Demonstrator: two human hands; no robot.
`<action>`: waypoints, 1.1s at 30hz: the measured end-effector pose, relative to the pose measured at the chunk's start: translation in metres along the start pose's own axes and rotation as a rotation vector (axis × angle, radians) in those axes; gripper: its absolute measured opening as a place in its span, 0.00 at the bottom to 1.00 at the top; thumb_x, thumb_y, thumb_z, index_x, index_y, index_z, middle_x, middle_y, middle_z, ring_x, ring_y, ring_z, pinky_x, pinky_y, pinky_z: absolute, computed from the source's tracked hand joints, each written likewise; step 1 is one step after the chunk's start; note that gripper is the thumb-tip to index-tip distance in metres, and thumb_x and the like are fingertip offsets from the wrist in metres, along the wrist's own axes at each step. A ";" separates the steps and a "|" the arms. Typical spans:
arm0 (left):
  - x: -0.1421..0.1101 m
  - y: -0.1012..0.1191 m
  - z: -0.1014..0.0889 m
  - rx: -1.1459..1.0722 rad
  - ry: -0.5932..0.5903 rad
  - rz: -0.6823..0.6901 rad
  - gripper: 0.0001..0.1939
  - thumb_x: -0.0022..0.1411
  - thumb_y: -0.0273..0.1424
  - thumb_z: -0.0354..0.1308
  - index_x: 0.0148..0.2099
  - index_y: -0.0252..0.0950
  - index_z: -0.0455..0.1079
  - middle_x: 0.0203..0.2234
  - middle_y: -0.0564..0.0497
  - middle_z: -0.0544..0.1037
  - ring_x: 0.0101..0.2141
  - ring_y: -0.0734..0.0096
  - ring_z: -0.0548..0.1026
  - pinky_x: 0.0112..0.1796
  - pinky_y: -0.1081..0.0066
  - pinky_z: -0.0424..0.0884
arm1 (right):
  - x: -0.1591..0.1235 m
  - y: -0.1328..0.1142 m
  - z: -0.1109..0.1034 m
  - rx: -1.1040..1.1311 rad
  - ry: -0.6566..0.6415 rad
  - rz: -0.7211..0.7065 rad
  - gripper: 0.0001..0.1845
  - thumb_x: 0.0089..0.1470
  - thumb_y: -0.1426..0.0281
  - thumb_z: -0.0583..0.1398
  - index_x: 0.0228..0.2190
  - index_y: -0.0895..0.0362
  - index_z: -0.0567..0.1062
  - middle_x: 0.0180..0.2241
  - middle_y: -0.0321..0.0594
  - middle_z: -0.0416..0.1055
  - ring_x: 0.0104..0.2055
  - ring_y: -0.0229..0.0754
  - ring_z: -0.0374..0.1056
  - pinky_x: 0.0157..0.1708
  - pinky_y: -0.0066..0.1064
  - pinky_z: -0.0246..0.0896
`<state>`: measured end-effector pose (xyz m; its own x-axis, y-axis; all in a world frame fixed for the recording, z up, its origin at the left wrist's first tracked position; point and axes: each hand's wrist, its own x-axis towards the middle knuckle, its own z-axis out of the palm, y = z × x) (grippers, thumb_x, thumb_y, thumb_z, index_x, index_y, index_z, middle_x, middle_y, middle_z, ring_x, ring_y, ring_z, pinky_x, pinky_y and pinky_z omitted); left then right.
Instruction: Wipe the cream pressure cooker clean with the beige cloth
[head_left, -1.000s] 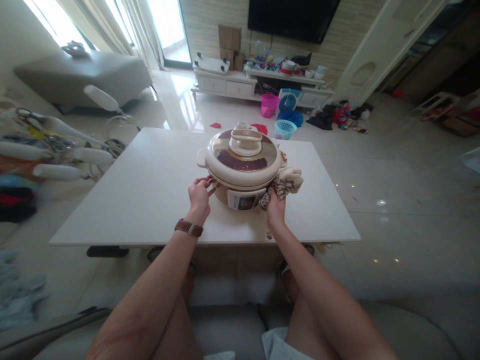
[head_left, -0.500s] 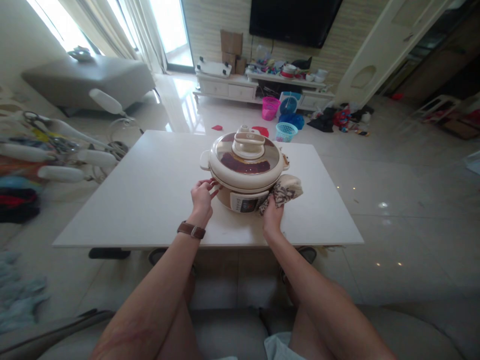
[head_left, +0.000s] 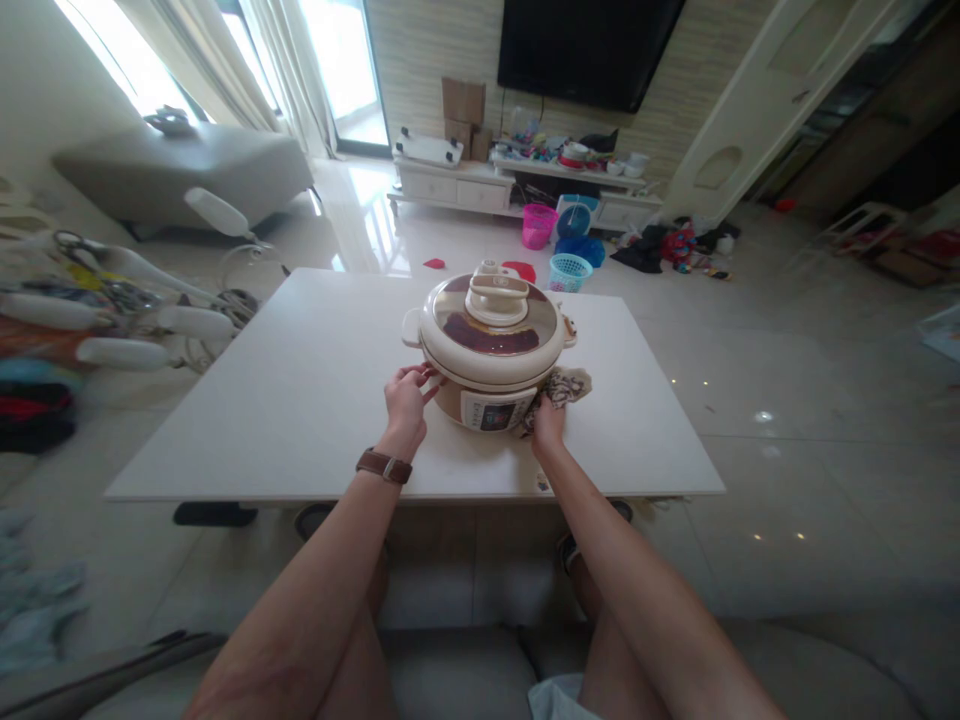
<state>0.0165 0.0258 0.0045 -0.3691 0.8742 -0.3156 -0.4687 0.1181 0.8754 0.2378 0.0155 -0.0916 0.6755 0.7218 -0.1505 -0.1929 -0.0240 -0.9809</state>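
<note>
A cream electric cooker (head_left: 491, 340) with a brown glass lid and a control panel stands on the white table (head_left: 300, 400). My left hand (head_left: 405, 400), with a brown watch on its wrist, grips the cooker's left side just under the rim, fingers curled against it. My right hand (head_left: 547, 420) is closed on a patterned cloth (head_left: 564, 385) and presses it against the cooker's lower right side, beside the panel.
A drying rack (head_left: 112, 310) with white bars stands left of the table. Beyond the table lie plastic baskets (head_left: 568, 268), a low white TV cabinet (head_left: 465, 175) and clutter on the glossy floor. My knees and a grey sofa are below.
My right hand and the cloth have slid down and inward along the cooker's right side; the cloth now bunches smaller. The left hand stays on the cooker. The view shifted slightly.
</note>
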 end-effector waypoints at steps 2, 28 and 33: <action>0.000 0.001 0.000 -0.003 -0.002 -0.005 0.08 0.49 0.20 0.54 0.31 0.36 0.69 0.41 0.46 0.80 0.42 0.66 0.77 0.49 0.58 0.78 | -0.004 -0.006 0.001 -0.044 0.085 0.031 0.13 0.51 0.65 0.60 0.38 0.55 0.77 0.41 0.39 0.81 0.50 0.45 0.75 0.57 0.41 0.68; 0.000 0.000 -0.002 0.005 -0.020 -0.005 0.07 0.48 0.21 0.55 0.30 0.36 0.69 0.39 0.47 0.79 0.43 0.66 0.77 0.49 0.58 0.78 | 0.016 -0.035 -0.004 -0.046 0.026 -0.094 0.14 0.50 0.63 0.62 0.39 0.54 0.79 0.43 0.38 0.82 0.52 0.44 0.74 0.58 0.39 0.67; 0.000 0.001 -0.001 -0.006 -0.025 -0.001 0.07 0.48 0.20 0.55 0.31 0.36 0.68 0.39 0.47 0.79 0.43 0.65 0.78 0.50 0.56 0.79 | -0.018 -0.054 -0.007 -0.023 0.059 -0.093 0.17 0.51 0.62 0.63 0.42 0.56 0.79 0.45 0.41 0.81 0.53 0.46 0.73 0.59 0.40 0.65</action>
<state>0.0153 0.0251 0.0047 -0.3483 0.8855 -0.3074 -0.4744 0.1164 0.8726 0.2410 -0.0006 -0.0365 0.7305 0.6798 -0.0646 -0.1110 0.0249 -0.9935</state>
